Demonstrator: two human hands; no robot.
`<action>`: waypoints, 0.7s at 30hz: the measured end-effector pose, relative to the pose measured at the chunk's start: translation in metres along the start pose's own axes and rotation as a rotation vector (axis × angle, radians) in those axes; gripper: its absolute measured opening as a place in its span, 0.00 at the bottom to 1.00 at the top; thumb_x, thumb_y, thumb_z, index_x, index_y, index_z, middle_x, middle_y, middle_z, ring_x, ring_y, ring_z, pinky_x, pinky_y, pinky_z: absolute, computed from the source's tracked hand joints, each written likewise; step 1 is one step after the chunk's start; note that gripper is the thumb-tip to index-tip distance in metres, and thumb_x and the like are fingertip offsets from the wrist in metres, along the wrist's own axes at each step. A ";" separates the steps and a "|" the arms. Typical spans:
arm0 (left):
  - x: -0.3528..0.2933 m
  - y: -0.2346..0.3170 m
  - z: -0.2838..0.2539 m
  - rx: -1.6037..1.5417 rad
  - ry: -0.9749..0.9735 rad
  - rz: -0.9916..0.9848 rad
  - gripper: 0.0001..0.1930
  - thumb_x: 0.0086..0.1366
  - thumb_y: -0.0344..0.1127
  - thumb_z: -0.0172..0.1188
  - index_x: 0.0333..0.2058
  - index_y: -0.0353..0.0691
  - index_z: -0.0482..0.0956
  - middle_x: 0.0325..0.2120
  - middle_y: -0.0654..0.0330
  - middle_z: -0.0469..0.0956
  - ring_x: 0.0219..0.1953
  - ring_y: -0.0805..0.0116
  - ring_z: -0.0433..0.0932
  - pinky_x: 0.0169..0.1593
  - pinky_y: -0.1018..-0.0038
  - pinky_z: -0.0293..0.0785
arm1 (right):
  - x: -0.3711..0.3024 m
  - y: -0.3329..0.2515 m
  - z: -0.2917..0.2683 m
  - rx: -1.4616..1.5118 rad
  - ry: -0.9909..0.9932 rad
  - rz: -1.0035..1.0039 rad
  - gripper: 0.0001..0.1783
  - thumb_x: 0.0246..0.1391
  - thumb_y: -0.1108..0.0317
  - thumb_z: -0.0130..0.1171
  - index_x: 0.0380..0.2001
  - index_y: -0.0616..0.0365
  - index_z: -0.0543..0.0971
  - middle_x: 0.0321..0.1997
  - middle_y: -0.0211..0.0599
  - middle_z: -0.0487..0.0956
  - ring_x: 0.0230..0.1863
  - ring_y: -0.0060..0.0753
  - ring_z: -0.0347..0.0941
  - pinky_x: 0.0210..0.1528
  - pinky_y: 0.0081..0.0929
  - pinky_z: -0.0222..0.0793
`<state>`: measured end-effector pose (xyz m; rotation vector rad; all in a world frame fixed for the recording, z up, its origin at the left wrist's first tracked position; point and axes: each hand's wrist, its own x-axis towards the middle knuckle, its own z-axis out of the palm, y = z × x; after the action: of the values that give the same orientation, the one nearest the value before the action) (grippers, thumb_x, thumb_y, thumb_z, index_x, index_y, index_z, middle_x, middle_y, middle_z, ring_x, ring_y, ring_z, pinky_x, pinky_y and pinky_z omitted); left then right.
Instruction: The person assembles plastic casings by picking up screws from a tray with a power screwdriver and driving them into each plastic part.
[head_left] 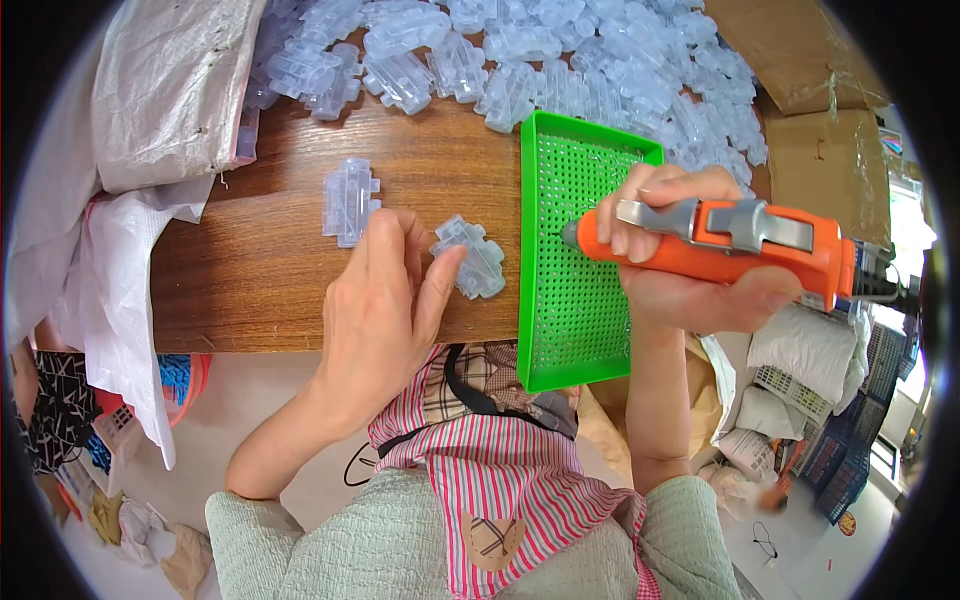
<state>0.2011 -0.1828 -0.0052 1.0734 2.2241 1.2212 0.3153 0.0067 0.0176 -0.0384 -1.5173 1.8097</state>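
My right hand [680, 250] is wrapped round an orange power screwdriver [770, 262] with a grey lever on its side. Its dark tip end is over the green perforated tray [530, 250], in which small shiny bits lie, too small to name. On the wooden table, my left hand [375, 310] has its thumb spread from its bent fingers and holds nothing. The fingertips are close beside a clear plastic housing [349, 205]. A second clear plastic housing [470, 262] lies by the thumb tip; whether they touch, I cannot tell.
A large heap of clear plastic housings [520, 45] covers the far side of the table [240, 265]. White woven sacks [175, 95] hang over the left edge, and cardboard boxes [830, 160] stand at the far right. The tray overhangs the table's near edge.
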 end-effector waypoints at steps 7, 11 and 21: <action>-0.002 0.000 0.009 -0.003 -0.301 -0.285 0.18 0.70 0.42 0.52 0.26 0.32 0.71 0.13 0.47 0.71 0.17 0.44 0.72 0.23 0.59 0.66 | 0.000 0.005 0.003 0.005 0.041 0.165 0.53 0.43 0.15 0.37 0.33 0.63 0.74 0.15 0.30 0.68 0.18 0.23 0.64 0.20 0.23 0.63; 0.000 -0.006 0.014 -0.165 -0.273 -0.357 0.18 0.69 0.41 0.54 0.27 0.30 0.71 0.14 0.47 0.71 0.16 0.50 0.71 0.23 0.62 0.64 | 0.004 0.005 0.004 0.028 -0.036 0.091 0.41 0.51 0.30 0.48 0.31 0.66 0.74 0.19 0.31 0.71 0.19 0.23 0.68 0.22 0.21 0.65; 0.004 -0.015 0.025 -0.294 -0.256 -0.327 0.15 0.69 0.38 0.54 0.28 0.29 0.71 0.13 0.50 0.69 0.15 0.65 0.72 0.21 0.66 0.64 | 0.005 -0.012 0.001 -0.038 -0.150 0.063 0.56 0.42 0.15 0.40 0.42 0.66 0.73 0.20 0.32 0.71 0.23 0.26 0.66 0.24 0.25 0.66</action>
<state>0.2075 -0.1713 -0.0311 0.6769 1.8637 1.1485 0.3181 0.0088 0.0303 0.0325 -1.6728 1.8683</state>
